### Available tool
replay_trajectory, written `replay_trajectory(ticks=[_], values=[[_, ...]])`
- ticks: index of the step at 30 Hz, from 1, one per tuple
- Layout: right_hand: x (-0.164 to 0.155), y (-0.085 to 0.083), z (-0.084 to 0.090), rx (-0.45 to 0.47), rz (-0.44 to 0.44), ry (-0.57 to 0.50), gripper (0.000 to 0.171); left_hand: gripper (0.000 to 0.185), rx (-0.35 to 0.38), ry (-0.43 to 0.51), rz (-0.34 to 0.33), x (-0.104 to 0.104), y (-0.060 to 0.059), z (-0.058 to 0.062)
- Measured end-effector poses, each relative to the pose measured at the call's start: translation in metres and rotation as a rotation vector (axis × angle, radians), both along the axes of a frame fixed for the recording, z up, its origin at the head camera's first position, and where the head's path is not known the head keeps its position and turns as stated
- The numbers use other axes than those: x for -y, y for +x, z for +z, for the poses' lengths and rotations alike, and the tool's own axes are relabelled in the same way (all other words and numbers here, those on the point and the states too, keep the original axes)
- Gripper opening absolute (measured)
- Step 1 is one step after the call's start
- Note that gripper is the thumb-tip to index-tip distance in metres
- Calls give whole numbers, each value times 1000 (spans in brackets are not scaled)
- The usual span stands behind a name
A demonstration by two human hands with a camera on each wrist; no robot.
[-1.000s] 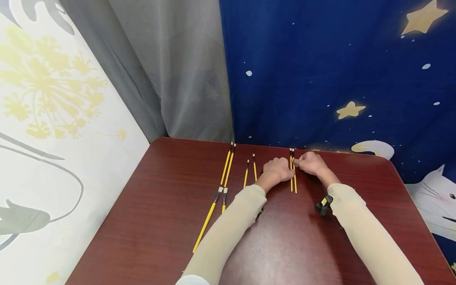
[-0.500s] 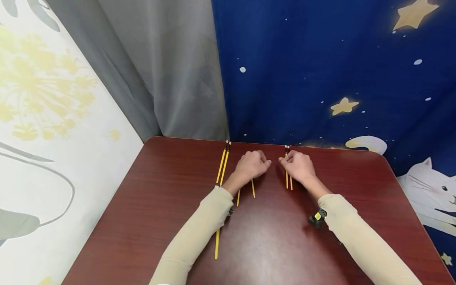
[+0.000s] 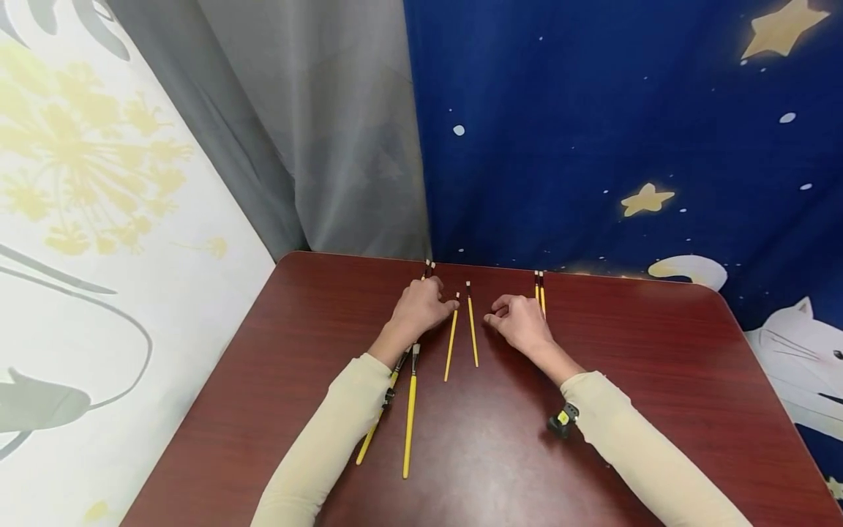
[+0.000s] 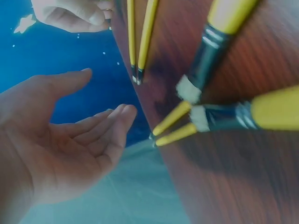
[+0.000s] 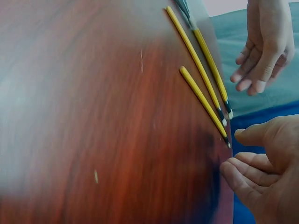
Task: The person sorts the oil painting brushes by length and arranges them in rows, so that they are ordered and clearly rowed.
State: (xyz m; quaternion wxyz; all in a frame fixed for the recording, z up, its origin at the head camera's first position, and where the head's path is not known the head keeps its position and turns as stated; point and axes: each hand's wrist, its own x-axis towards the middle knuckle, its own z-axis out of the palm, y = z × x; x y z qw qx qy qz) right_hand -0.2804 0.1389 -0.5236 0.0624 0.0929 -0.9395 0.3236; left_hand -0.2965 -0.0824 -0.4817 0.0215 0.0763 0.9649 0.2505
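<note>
In the head view my left hand hovers over the far left pair of paintbrushes, hiding most of their yellow handles. Its thumb and fingers are spread apart around nothing in the left wrist view. Two thin paintbrushes lie between my hands, near the left thumb. My right hand is just right of them, fingers loosely bent and holding nothing. It partly covers another pair of paintbrushes at the back edge. Two thicker paintbrushes with white bristles lie nearer me, one partly under the left forearm.
The dark red wooden table has rounded far corners. Behind it hang a grey curtain and a blue curtain with stars. A pale patterned cloth borders the left side.
Both hands have left the right pair of paintbrushes and moved left. The left hand passed over the middle pair to the far left pair; the right hand now stands beside the middle pair.
</note>
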Motion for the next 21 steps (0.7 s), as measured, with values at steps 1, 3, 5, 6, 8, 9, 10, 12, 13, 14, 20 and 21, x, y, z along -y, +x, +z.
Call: replay_trajectory(ticks=[1, 3, 5, 6, 8, 9, 10, 12, 13, 14, 20, 21], values=[[3, 0, -2, 4, -2, 1, 21, 49, 6, -9, 2, 3, 1, -1], [9, 1, -3, 12, -3, 3, 21, 44, 14, -30, -1, 7, 4, -3], [15, 2, -4, 20, -6, 7, 20, 40, 13, -46, -10, 11, 5, -4], [17, 3, -4, 26, -7, 10, 20, 38, 11, -56, -15, 12, 6, -5], [22, 4, -4, 39, -9, 24, 20, 35, 15, -79, -23, 14, 7, -8], [24, 5, -4, 50, -10, 32, 21, 35, 19, -84, -26, 14, 8, -9], [25, 6, -3, 63, -12, 43, 21, 34, 22, -93, -29, 13, 9, -10], [27, 7, -2, 84, -13, 64, 23, 32, 32, -114, -35, 11, 11, -12], [28, 8, -2, 95, -14, 74, 24, 32, 39, -124, -40, 10, 12, -13], [28, 8, -2, 103, -15, 82, 25, 32, 44, -135, -46, 8, 12, -13], [34, 7, -2, 124, -21, 117, 29, 47, 117, -208, -90, 0, 16, -13], [35, 6, -2, 125, -11, 124, 29, 50, 124, -219, -90, 0, 16, -13]])
